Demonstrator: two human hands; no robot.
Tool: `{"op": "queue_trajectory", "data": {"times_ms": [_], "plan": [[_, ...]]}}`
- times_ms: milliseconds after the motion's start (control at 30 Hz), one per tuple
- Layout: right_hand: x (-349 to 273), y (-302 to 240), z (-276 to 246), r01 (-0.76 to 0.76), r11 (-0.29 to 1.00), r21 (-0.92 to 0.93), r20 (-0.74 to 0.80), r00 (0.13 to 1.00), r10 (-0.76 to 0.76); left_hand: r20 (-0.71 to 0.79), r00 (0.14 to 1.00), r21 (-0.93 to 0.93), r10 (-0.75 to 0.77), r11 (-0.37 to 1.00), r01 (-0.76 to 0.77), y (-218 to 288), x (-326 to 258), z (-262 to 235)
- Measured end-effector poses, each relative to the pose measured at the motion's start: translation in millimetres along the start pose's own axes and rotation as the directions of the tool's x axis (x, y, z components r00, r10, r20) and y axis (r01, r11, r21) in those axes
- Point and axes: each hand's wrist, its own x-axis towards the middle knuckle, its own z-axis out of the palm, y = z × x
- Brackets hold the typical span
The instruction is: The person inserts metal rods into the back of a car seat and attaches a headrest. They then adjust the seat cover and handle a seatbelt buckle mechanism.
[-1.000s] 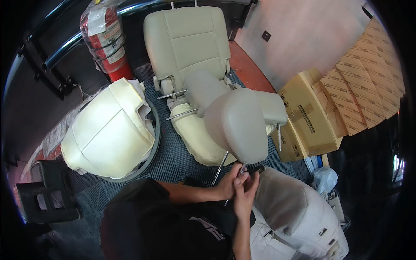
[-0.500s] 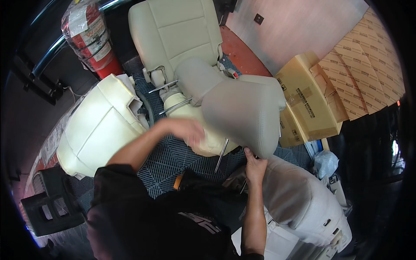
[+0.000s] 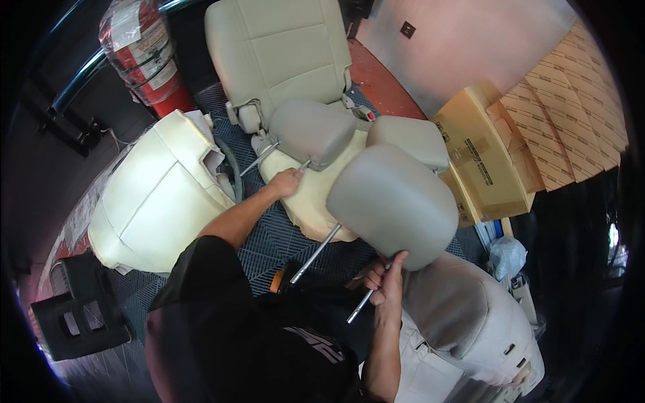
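My right hand (image 3: 388,277) is wrapped around one metal post of a grey car headrest (image 3: 395,205); its other post (image 3: 316,254) sticks out freely toward me. My left hand (image 3: 287,183) is closed on a post of a second grey headrest (image 3: 313,132), which lies on a cream foam seat cushion (image 3: 306,198). That headrest's other post (image 3: 259,159) points out to the left. A third grey headrest (image 3: 410,140) lies behind the one in my right hand, partly covered by it.
A beige car seat (image 3: 279,50) stands at the back. Left are a cream foam piece (image 3: 158,195), a wrapped fire extinguisher (image 3: 144,60) and a black plastic step-like piece (image 3: 80,322). Right are cardboard boxes (image 3: 484,154) and a grey seat part (image 3: 457,316). Dark grid mats (image 3: 252,262) cover the floor.
My left hand has moved from a blurred swing onto a post of the second headrest. The headrest in my right hand has moved right and tilted, uncovering more of the cushion and the other headrests.
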Motion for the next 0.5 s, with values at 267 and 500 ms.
{"op": "queue_trajectory", "data": {"times_ms": [267,500], "plan": [[-3.8,-17.9,6.3,0.066,0.997,-0.024,-0.009,0.998,-0.067,-0.122,0.992,-0.157,0.039,0.986,-0.058,41.9,-54.5,41.8],[2.1,-52.1,16.1,0.102,0.994,-0.03,0.015,0.995,-0.102,-0.19,0.977,-0.4,0.097,0.901,-0.167,35.1,-136.4,78.0]]}}
